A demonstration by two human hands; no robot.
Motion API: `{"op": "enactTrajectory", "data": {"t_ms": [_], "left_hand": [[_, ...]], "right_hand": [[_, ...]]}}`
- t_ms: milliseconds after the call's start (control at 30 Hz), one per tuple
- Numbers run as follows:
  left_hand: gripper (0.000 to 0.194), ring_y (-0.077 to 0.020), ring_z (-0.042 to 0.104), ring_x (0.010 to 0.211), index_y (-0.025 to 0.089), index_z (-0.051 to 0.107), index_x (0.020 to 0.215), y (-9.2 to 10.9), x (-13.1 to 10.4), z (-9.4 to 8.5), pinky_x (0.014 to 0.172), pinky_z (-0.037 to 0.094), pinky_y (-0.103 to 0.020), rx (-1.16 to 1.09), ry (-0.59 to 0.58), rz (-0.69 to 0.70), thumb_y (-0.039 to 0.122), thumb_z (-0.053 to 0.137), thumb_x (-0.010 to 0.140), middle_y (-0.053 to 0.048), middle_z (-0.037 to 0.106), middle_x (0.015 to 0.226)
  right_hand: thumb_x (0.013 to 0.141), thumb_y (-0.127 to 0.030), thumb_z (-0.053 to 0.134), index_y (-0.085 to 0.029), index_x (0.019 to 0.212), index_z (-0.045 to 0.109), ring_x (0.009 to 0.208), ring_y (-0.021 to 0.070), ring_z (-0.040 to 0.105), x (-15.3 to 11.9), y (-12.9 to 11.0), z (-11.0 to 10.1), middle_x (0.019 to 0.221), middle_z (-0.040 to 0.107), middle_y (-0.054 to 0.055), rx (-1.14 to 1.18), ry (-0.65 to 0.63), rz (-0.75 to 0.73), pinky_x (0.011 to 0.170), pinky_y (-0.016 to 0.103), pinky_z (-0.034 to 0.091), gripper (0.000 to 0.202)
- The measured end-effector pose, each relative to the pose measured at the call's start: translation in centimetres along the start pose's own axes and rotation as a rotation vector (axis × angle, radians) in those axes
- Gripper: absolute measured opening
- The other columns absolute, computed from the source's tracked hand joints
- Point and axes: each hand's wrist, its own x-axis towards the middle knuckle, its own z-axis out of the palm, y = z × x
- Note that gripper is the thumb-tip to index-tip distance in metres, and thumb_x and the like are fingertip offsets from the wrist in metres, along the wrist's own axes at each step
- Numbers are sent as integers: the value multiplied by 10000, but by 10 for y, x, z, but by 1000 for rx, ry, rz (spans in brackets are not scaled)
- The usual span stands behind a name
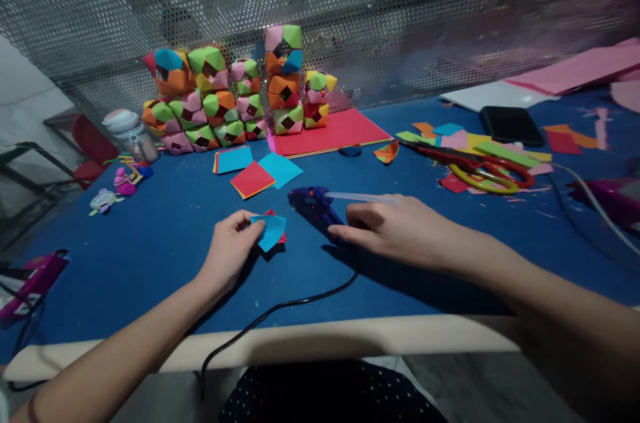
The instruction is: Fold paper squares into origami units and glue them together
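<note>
My left hand (229, 246) pinches a small blue paper piece (273, 232) between thumb and fingers, a little above the table. Red paper (283, 238) shows behind its edges. Right of it, my right hand (380, 226) has its curled fingers at the handle of a dark blue hot glue gun (311, 199). The gun's nozzle points left, toward the blue paper. A clear glue stick (363, 197) sticks out of its back, passing over my fingers. Square paper sheets, a red stack (253, 179) and a blue sheet (281, 170), lie just beyond the gun.
Folded paper cubes (218, 107) stand stacked at the back against a perforated metal panel. Scissors (480, 170) lie among paper scraps on the right, near a black phone (512, 126). A black cord (280, 306) runs over the table's front edge. A bottle (129, 133) stands back left.
</note>
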Motion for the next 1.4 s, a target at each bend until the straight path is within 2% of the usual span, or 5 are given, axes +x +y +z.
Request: {"op": "enactTrajectory", "data": {"t_ms": [167, 333, 600, 933, 1400], "left_hand": [[126, -84, 448, 529, 149, 590, 689, -1, 0, 2, 515, 348, -217, 23, 0, 14, 272, 600, 716, 24, 531, 575], [105, -90, 464, 534, 153, 594, 686, -7, 3, 3, 522, 364, -216, 63, -7, 44, 257, 592, 700, 25, 543, 578], [112, -122, 537, 576, 147, 614, 732, -9, 8, -2, 544, 403, -232, 136, 27, 82, 236, 563, 687, -3, 614, 633], [103, -128, 545, 555, 149, 613, 710, -11, 11, -5, 520, 408, -236, 143, 10, 95, 212, 551, 656, -5, 618, 612], [104, -129, 554, 574, 152, 607, 730, -13, 9, -5, 523, 402, -228, 209, -10, 142, 206, 528, 690, -7, 627, 628]], "right_hand": [[823, -513, 473, -192, 917, 596, 649, 185, 547, 15, 9, 21, 833, 623, 84, 207, 126, -83, 533, 270, 334, 357], [833, -391, 488, -144, 930, 567, 641, 168, 525, 24, 3, 39, 786, 600, 70, 442, 148, -94, 565, 269, 376, 277], [807, -269, 443, -141, 907, 560, 680, 150, 523, 24, -12, 40, 816, 597, 39, 724, 179, -5, 599, 263, 419, 200], [795, -341, 529, -171, 888, 513, 562, 108, 463, 6, -20, 44, 700, 564, 5, 628, 206, -218, 518, 234, 364, 194], [808, -370, 512, -177, 838, 527, 565, 118, 500, 7, -17, 55, 685, 576, 17, 484, 238, -268, 531, 235, 360, 196]]}}
